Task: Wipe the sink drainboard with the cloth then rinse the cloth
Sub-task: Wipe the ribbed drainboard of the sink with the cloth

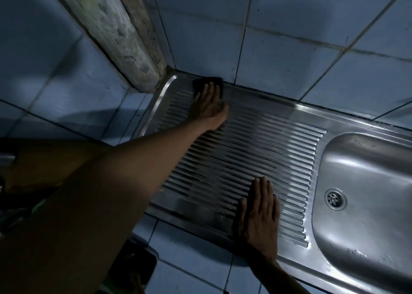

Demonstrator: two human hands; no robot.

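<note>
The stainless steel drainboard point(256, 146) has long ribs and runs from the tiled corner to the sink basin point(370, 173) on the right. A dark cloth point(200, 84) lies on the drainboard's far left corner, against the wall. My left hand point(208, 106) reaches out with the arm stretched and presses flat on the cloth, fingers pointing at the wall. My right hand point(259, 215) rests flat on the ribs near the front edge, fingers together, holding nothing.
The basin has a round drain point(335, 199) at its bottom. Blue tiled walls point(289, 37) meet at the corner, where a stained vertical pipe point(124, 37) stands. A blue tiled counter point(191, 249) borders the front, with a dark object point(138, 264) on it.
</note>
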